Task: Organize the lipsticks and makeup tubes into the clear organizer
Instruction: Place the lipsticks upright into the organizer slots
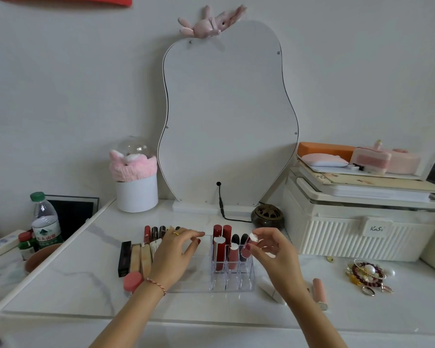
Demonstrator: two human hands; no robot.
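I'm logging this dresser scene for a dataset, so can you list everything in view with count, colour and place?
clear organizer: one, transparent, table centre.
lipsticks in organizer: about six, red, pink, black, rear slots.
loose tubes: several, black, beige, red, left of organizer.
pink tube: one, lying right.
pink-lidded jar: one, front left.
mirror: one, white, against wall.
water bottle: one, green cap, far left.
storage box: one, cream, right.
jewellery: pile, far right.
left hand: on organizer.
right hand: holding pink lipstick.
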